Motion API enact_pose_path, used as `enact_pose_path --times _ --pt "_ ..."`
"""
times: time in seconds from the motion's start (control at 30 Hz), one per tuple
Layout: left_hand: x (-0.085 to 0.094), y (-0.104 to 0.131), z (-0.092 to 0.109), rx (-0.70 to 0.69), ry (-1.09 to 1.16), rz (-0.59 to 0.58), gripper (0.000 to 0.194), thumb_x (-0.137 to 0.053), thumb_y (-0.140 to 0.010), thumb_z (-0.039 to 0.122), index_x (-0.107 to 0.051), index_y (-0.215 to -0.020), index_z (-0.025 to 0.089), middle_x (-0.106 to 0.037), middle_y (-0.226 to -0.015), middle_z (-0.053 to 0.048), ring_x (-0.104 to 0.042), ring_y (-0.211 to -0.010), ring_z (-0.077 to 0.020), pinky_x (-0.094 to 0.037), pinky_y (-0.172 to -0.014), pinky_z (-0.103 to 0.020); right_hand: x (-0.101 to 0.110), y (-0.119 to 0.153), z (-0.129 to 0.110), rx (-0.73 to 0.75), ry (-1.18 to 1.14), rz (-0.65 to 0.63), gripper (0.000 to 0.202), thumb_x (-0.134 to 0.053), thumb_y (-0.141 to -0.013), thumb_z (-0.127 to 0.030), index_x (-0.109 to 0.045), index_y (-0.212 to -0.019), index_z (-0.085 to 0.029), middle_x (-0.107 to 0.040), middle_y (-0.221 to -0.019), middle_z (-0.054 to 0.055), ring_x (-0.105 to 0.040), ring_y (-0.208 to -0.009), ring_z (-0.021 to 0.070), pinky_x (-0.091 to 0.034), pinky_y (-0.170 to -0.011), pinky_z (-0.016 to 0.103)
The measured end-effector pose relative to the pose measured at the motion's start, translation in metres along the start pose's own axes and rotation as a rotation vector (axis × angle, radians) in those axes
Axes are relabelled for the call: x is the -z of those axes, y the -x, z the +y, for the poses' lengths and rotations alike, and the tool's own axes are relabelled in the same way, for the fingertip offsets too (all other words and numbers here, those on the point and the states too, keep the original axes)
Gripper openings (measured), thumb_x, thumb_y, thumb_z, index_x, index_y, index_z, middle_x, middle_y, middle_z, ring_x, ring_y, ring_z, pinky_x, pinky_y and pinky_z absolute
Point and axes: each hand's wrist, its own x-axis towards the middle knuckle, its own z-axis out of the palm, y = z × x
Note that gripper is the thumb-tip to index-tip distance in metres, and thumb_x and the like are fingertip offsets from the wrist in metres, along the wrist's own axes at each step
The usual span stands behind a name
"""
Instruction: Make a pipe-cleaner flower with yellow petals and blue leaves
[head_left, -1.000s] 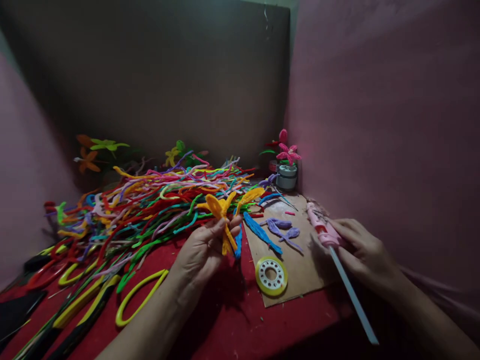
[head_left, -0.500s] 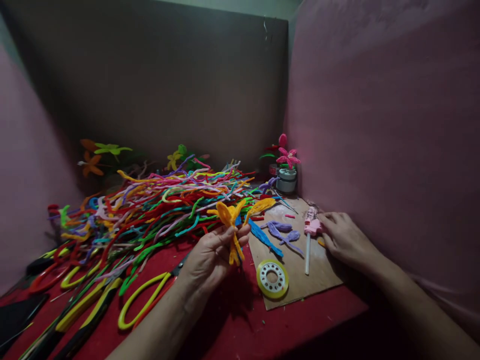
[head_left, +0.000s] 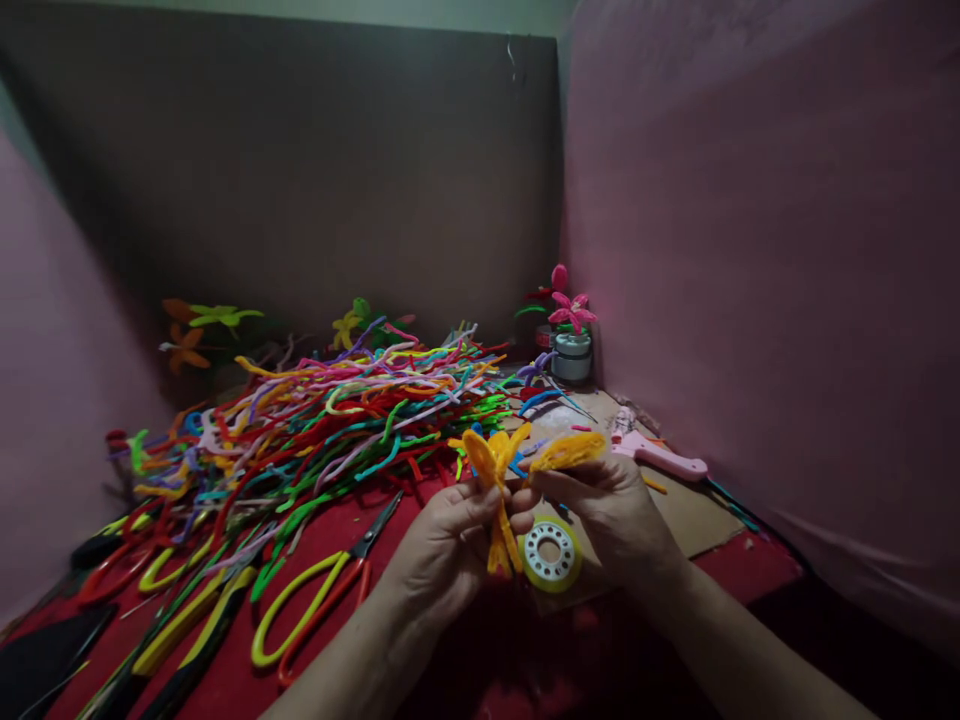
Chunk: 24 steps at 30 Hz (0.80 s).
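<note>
My left hand (head_left: 442, 545) is closed around the stem ends of a yellow-orange pipe-cleaner flower (head_left: 489, 462), whose petals spread above the thumb. Beside it, my right hand (head_left: 628, 520) pinches a yellow-orange pipe-cleaner petal (head_left: 571, 451), and the fingertips of both hands nearly meet. Just below the fingers lies a roll of clear yellowish tape (head_left: 571, 572) with a white core. A pink glue gun (head_left: 671, 461) rests on the brown board (head_left: 705, 510) behind my right hand. Purple and blue pieces on the board are mostly hidden by the hands.
A large heap of coloured pipe cleaners (head_left: 352, 400) covers the back left. Scissors (head_left: 300, 610) with yellow and orange handles and yellow-black pliers (head_left: 191, 630) lie at the left on the red cloth (head_left: 225, 690). A pink flower (head_left: 573, 311) stands in a small grey pot (head_left: 572, 358).
My right hand has left the glue gun and come in to the left, taking hold of the petal beside the flower. The glue gun now lies turned, its handle pointing right.
</note>
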Motion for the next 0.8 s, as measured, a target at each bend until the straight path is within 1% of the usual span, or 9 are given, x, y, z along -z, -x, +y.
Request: enact_pose_path --times 0.07,0.17,0.23,0.3,0.4,0.53,0.6,0.73,0.8 --pt "0.0 -0.001 0.001 -0.003 -0.05 -0.012 0.007 -0.067 -0.069 0.01 -0.068 -0.076 0.007 -0.071 -0.07 -0.01 -0.066 -0.058 -0.0135 -0.052 -0.057 -0.019 0.0 0.002 -0.003 0.008 -0.02 0.029 0.011 -0.073 -0.065 -0.028 -0.071 -0.07 -0.019 -0.069 -0.067 0.002 -0.062 -0.063 0.0154 -0.051 -0.065 0.03" --pt "0.001 -0.002 0.004 -0.045 -0.144 -0.033 0.015 -0.07 -0.067 0.014 -0.07 -0.081 0.008 -0.071 -0.074 -0.011 -0.066 -0.061 -0.0157 -0.052 -0.058 -0.022 -0.001 0.008 -0.012 0.085 -0.005 0.087 0.006 -0.073 -0.064 -0.024 -0.07 -0.064 -0.019 -0.066 -0.062 0.0 -0.058 -0.058 0.0121 -0.048 -0.058 0.024" --pt "0.004 -0.003 0.005 -0.119 -0.204 -0.026 0.017 -0.071 -0.066 0.016 -0.071 -0.081 0.009 -0.07 -0.073 -0.009 -0.065 -0.065 -0.0163 -0.051 -0.062 -0.023 -0.003 0.012 -0.019 0.095 0.088 0.064 0.007 -0.07 -0.067 -0.023 -0.069 -0.062 -0.018 -0.063 -0.058 -0.001 -0.054 -0.052 0.0098 -0.045 -0.051 0.021" --pt "0.005 -0.004 0.006 -0.196 -0.277 0.005 0.013 -0.071 -0.066 0.016 -0.071 -0.078 0.01 -0.07 -0.07 -0.008 -0.064 -0.066 -0.0154 -0.049 -0.065 -0.022 -0.005 0.016 -0.021 0.083 0.204 0.011 0.008 -0.066 -0.072 -0.024 -0.07 -0.068 -0.018 -0.062 -0.059 -0.001 -0.051 -0.052 0.0091 -0.042 -0.049 0.02" --pt "0.005 -0.003 0.006 -0.274 -0.374 0.039 0.01 -0.071 -0.065 0.017 -0.072 -0.073 0.011 -0.069 -0.068 -0.005 -0.061 -0.064 -0.0135 -0.046 -0.065 -0.022 -0.007 0.02 -0.017 0.109 0.349 -0.034 0.015 -0.058 -0.079 -0.027 -0.07 -0.078 -0.018 -0.062 -0.066 0.001 -0.051 -0.057 0.0102 -0.042 -0.05 0.021" --pt "0.003 -0.001 0.004 -0.315 -0.443 0.025 0.016 -0.071 -0.065 0.016 -0.073 -0.08 0.014 -0.068 -0.074 -0.003 -0.058 -0.068 -0.0136 -0.044 -0.071 -0.025 -0.009 0.019 -0.005 0.193 0.477 -0.022 0.017 -0.054 -0.083 -0.028 -0.067 -0.08 -0.017 -0.06 -0.067 0.001 -0.049 -0.057 0.0103 -0.041 -0.051 0.022" --pt "0.003 -0.001 0.003 -0.321 -0.46 0.022 0.016 -0.07 -0.065 0.016 -0.073 -0.081 0.014 -0.067 -0.073 -0.002 -0.056 -0.068 -0.013 -0.042 -0.071 -0.025 -0.01 0.018 -0.002 0.248 0.517 -0.005 0.016 -0.053 -0.083 -0.027 -0.065 -0.081 -0.017 -0.059 -0.066 0.001 -0.049 -0.057 0.0103 -0.042 -0.053 0.022" --pt "0.006 -0.002 0.003 -0.333 -0.51 0.036 0.005 -0.069 -0.066 0.016 -0.07 -0.07 0.013 -0.061 -0.063 0.0 -0.052 -0.063 -0.0116 -0.04 -0.065 -0.023 -0.013 0.016 0.0 0.376 0.606 0.011 0.015 -0.052 -0.084 -0.023 -0.062 -0.076 -0.016 -0.057 -0.068 0.002 -0.052 -0.062 0.0119 -0.043 -0.06 0.025" --pt "0.008 -0.002 0.003 -0.345 -0.523 0.042 0.002 -0.069 -0.066 0.015 -0.068 -0.065 0.013 -0.059 -0.062 0.001 -0.052 -0.064 -0.012 -0.04 -0.066 -0.023 -0.015 0.016 -0.001 0.419 0.637 0.006 0.015 -0.051 -0.084 -0.021 -0.062 -0.076 -0.016 -0.059 -0.072 0.003 -0.054 -0.066 0.0129 -0.044 -0.063 0.027"
